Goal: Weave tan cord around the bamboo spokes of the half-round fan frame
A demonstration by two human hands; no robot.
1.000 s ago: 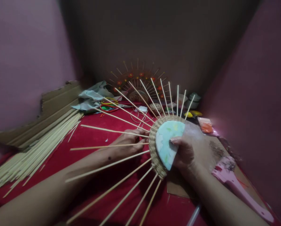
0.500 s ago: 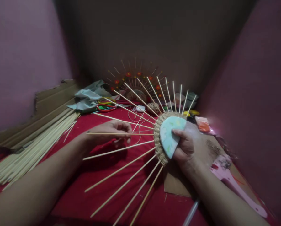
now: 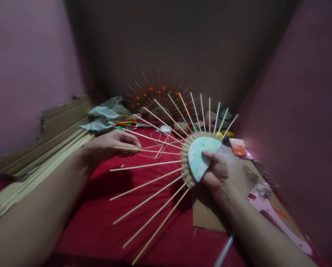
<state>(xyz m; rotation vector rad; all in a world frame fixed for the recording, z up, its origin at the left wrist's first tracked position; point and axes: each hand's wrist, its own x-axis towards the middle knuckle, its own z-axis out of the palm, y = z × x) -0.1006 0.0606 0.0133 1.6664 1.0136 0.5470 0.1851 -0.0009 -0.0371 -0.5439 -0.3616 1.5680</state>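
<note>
My right hand [image 3: 218, 173] grips a half-round piece with a pale blue-green patterned centre [image 3: 201, 155], thumb on its face and fingers hidden behind it. Around its curved edge runs a band of woven twine [image 3: 185, 163], from which several thin wooden sticks [image 3: 146, 183] fan outward. Left of the fan, my left hand [image 3: 116, 144] is closed in a pinch on a thin strand of twine [image 3: 162, 144] that stretches toward the woven band. One stick passes close by its fingertips; whether they touch it I cannot tell.
A bundle of loose sticks [image 3: 68, 154] lies at left beside cardboard [image 3: 64, 115]. Scissors [image 3: 125, 122], a grey-blue cloth [image 3: 106, 113] and a twine ball [image 3: 181, 128] sit behind. A finished-looking flowered fan [image 3: 163, 89] stands at the back. A pink glue gun [image 3: 274, 215] lies right.
My left hand has moved left and slightly up, drawing the strand outward. The fan has turned a little clockwise in my right hand, which stays in nearly the same place.
</note>
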